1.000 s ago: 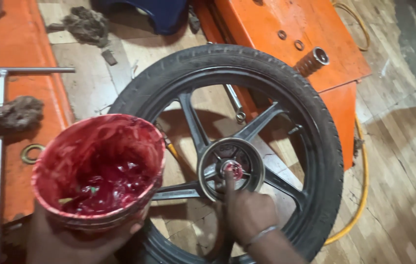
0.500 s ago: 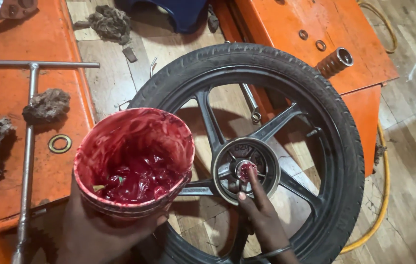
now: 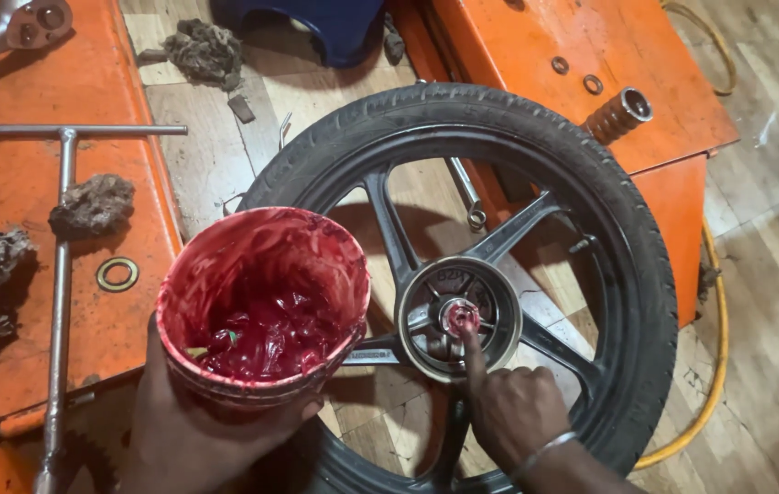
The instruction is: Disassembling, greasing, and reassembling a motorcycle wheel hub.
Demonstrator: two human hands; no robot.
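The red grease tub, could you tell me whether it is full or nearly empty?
Nearly empty: the red grease tub, held in the left hand, has only a layer of grease at its bottom and smears up its walls.

My left hand (image 3: 188, 430) cups a round plastic tub of glossy red grease (image 3: 263, 306) from below, its mouth open and tilted slightly towards me, the inside walls smeared red, a thick lump sitting low in the bottom. Just beside it lies the black spoked motorcycle wheel with its rubber tyre (image 3: 463, 284), flat on the wooden floor, grey metal hub at the centre. My right hand (image 3: 513, 412) rests over the lower spokes, one of my fingers (image 3: 472, 352) stretched out, its tip on the red-daubed middle of the hub.
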